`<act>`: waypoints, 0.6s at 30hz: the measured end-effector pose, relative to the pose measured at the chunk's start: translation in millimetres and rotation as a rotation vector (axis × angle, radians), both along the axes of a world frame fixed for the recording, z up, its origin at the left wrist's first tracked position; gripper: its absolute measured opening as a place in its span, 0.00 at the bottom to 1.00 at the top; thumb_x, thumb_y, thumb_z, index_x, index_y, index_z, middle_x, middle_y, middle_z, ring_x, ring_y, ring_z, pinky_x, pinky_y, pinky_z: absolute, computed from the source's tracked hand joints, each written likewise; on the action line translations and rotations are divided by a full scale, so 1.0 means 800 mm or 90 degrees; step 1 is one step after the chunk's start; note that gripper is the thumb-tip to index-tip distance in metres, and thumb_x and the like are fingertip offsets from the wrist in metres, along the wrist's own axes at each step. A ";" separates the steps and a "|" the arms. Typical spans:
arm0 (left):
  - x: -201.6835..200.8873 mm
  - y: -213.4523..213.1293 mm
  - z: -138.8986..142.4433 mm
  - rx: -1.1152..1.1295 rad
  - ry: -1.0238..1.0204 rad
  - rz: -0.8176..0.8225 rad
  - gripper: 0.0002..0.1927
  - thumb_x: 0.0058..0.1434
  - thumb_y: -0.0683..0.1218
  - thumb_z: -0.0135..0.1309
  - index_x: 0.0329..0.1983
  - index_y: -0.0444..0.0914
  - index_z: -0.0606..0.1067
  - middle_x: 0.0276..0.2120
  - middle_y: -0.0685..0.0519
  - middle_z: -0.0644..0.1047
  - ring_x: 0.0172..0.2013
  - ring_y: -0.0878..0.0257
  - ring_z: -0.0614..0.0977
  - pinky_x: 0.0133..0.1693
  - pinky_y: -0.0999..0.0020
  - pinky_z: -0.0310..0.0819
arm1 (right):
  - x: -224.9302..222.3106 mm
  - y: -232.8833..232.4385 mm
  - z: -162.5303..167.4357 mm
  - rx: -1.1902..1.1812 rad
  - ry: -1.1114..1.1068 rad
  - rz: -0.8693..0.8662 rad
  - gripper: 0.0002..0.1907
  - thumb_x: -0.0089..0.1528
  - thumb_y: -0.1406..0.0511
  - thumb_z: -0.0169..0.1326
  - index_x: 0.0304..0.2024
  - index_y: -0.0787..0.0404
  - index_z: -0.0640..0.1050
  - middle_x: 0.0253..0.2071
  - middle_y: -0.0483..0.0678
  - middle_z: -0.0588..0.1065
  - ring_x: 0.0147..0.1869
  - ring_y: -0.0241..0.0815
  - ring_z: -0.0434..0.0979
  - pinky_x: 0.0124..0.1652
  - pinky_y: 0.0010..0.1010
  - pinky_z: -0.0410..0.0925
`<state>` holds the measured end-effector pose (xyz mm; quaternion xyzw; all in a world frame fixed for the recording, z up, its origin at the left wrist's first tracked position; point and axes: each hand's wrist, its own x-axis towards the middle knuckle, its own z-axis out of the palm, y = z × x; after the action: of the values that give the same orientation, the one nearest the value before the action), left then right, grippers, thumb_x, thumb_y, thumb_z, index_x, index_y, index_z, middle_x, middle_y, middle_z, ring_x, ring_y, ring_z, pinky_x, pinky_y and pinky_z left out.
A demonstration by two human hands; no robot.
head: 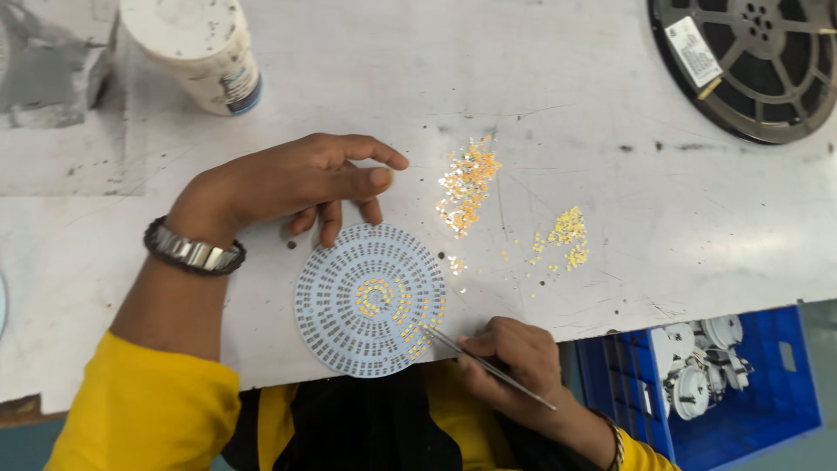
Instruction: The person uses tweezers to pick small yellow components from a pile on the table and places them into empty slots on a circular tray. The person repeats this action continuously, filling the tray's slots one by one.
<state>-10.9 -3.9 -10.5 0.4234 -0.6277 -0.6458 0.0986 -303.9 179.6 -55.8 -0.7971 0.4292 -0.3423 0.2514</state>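
Tweezers (488,365) pinched in right hand (514,362) fingers, long axis slanting up-left, tip touching round LED board's (370,301) lower-right edge; left hand (301,183) fingers loosely spread, resting at board's top rim on counter (610,105); loose chips (468,183) lie up-right of board, nearer right hand.

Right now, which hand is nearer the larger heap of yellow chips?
Left. The left hand lies just beside the larger heap; the right hand, holding tweezers, is below it.
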 end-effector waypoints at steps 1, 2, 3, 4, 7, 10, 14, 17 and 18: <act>-0.001 0.001 0.000 -0.004 0.001 0.004 0.44 0.51 0.70 0.49 0.68 0.45 0.69 0.34 0.46 0.85 0.14 0.65 0.80 0.12 0.75 0.65 | 0.006 -0.002 0.000 -0.007 0.010 0.015 0.07 0.54 0.70 0.64 0.31 0.64 0.77 0.22 0.46 0.73 0.22 0.39 0.74 0.24 0.28 0.64; -0.001 0.001 0.001 -0.008 0.004 0.005 0.45 0.49 0.71 0.48 0.68 0.45 0.70 0.34 0.45 0.85 0.14 0.65 0.80 0.12 0.76 0.65 | 0.010 -0.003 0.001 -0.004 0.009 0.018 0.08 0.54 0.69 0.65 0.31 0.64 0.77 0.22 0.47 0.72 0.22 0.39 0.73 0.24 0.29 0.63; 0.000 0.002 0.001 -0.008 0.007 0.006 0.46 0.49 0.71 0.48 0.68 0.45 0.70 0.34 0.45 0.85 0.14 0.65 0.80 0.12 0.76 0.65 | 0.013 -0.006 0.002 -0.002 0.010 0.019 0.08 0.54 0.69 0.65 0.31 0.64 0.77 0.22 0.47 0.72 0.22 0.40 0.73 0.23 0.29 0.63; 0.000 0.002 0.001 -0.007 0.011 0.005 0.46 0.48 0.72 0.48 0.68 0.45 0.70 0.34 0.46 0.85 0.14 0.65 0.80 0.12 0.76 0.65 | 0.014 -0.008 0.003 0.000 0.011 0.020 0.08 0.55 0.69 0.65 0.32 0.65 0.77 0.22 0.47 0.72 0.22 0.40 0.73 0.23 0.29 0.63; -0.001 0.002 0.000 -0.005 0.008 0.009 0.47 0.47 0.72 0.49 0.68 0.45 0.70 0.33 0.46 0.85 0.14 0.65 0.79 0.12 0.76 0.64 | 0.017 -0.012 0.006 0.017 0.006 0.026 0.09 0.56 0.69 0.65 0.32 0.65 0.76 0.23 0.47 0.72 0.23 0.40 0.73 0.24 0.29 0.64; -0.001 0.002 -0.001 -0.003 0.004 0.012 0.46 0.49 0.72 0.50 0.67 0.45 0.70 0.33 0.45 0.85 0.14 0.65 0.80 0.11 0.76 0.64 | 0.018 -0.012 0.008 0.037 0.017 0.022 0.09 0.55 0.69 0.65 0.32 0.65 0.77 0.22 0.47 0.71 0.22 0.40 0.73 0.24 0.29 0.63; -0.001 0.001 0.000 0.012 -0.004 0.009 0.43 0.52 0.70 0.50 0.68 0.46 0.69 0.34 0.46 0.85 0.14 0.65 0.79 0.11 0.75 0.64 | 0.013 -0.011 0.007 0.041 0.002 0.028 0.09 0.55 0.70 0.65 0.33 0.66 0.77 0.23 0.47 0.72 0.23 0.40 0.73 0.25 0.29 0.64; -0.001 -0.001 0.001 0.014 -0.003 0.006 0.40 0.53 0.68 0.50 0.67 0.45 0.69 0.34 0.47 0.85 0.14 0.66 0.79 0.11 0.75 0.65 | 0.002 -0.006 0.007 0.047 -0.017 -0.006 0.08 0.54 0.70 0.65 0.32 0.65 0.78 0.22 0.47 0.72 0.23 0.38 0.74 0.24 0.28 0.63; -0.001 -0.002 0.001 0.013 0.014 0.000 0.40 0.54 0.68 0.50 0.67 0.45 0.69 0.34 0.47 0.85 0.14 0.67 0.79 0.11 0.76 0.65 | -0.006 -0.006 0.009 0.045 -0.022 -0.025 0.08 0.53 0.70 0.65 0.32 0.65 0.78 0.22 0.46 0.73 0.22 0.37 0.74 0.24 0.26 0.64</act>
<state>-11.6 -5.3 -10.0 0.4173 -0.6201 -0.6566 0.1011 -308.5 174.9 -48.4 -0.7733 0.4521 -0.3451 0.2803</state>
